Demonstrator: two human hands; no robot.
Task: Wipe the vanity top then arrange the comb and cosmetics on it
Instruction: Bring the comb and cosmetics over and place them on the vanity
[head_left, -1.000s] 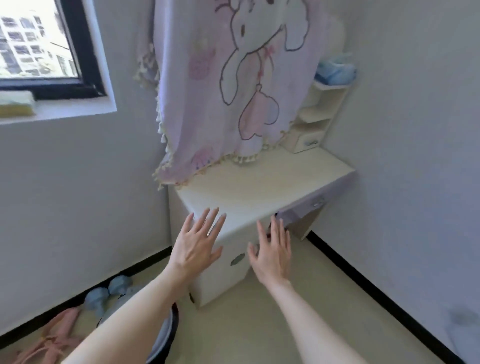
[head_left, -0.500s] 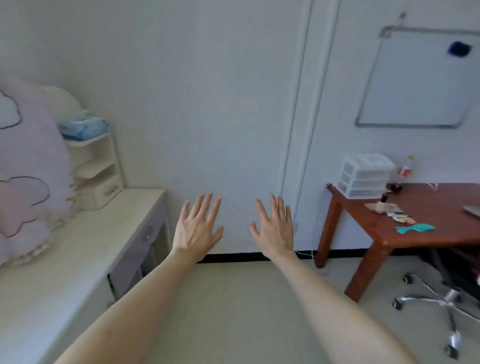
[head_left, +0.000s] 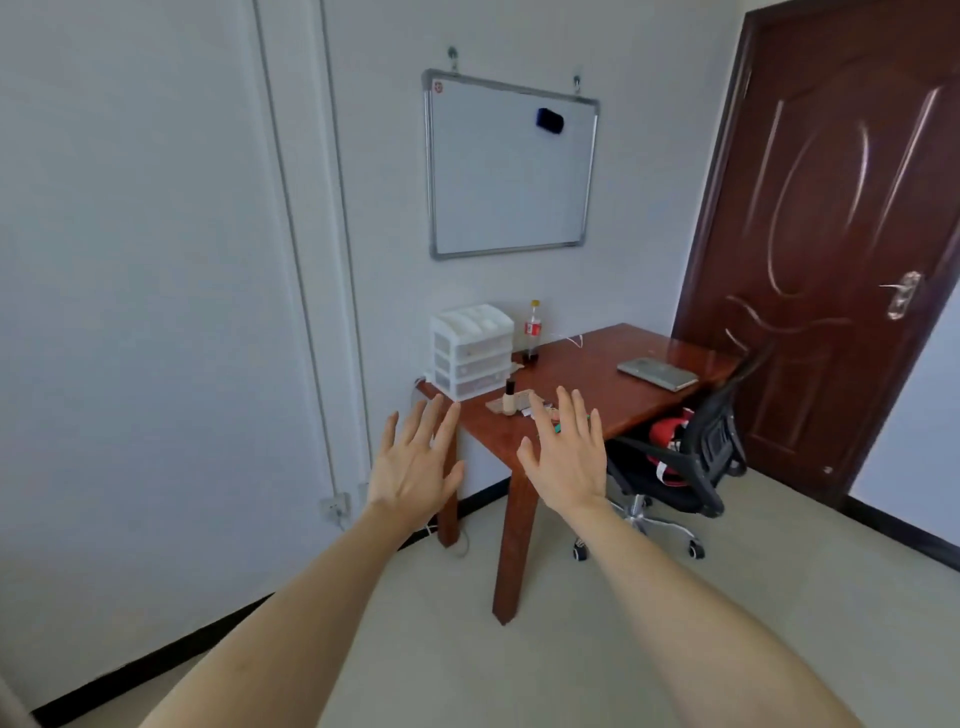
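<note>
My left hand (head_left: 415, 467) and my right hand (head_left: 569, 457) are raised in front of me, fingers spread, holding nothing. Beyond them stands a reddish wooden desk (head_left: 587, 374). Near its front left corner lie a small cosmetic bottle with a dark cap (head_left: 509, 399), a beige cloth or pouch (head_left: 511, 402) and a few small items. A sliver of a teal comb (head_left: 557, 428) shows beside my right hand, which covers most of it. The vanity is out of view.
A white drawer organiser (head_left: 471, 352) and a cola bottle (head_left: 532, 332) stand at the desk's back left. A grey laptop (head_left: 657, 373) lies on the desk. A black office chair (head_left: 691, 457) stands at its right. A whiteboard (head_left: 511, 166) hangs above; a dark door (head_left: 841, 249) at right.
The view has swung right, away from the white vanity, which has left the frame. The wooden desk has come to the centre and closer. Both hands stay raised and spread.
</note>
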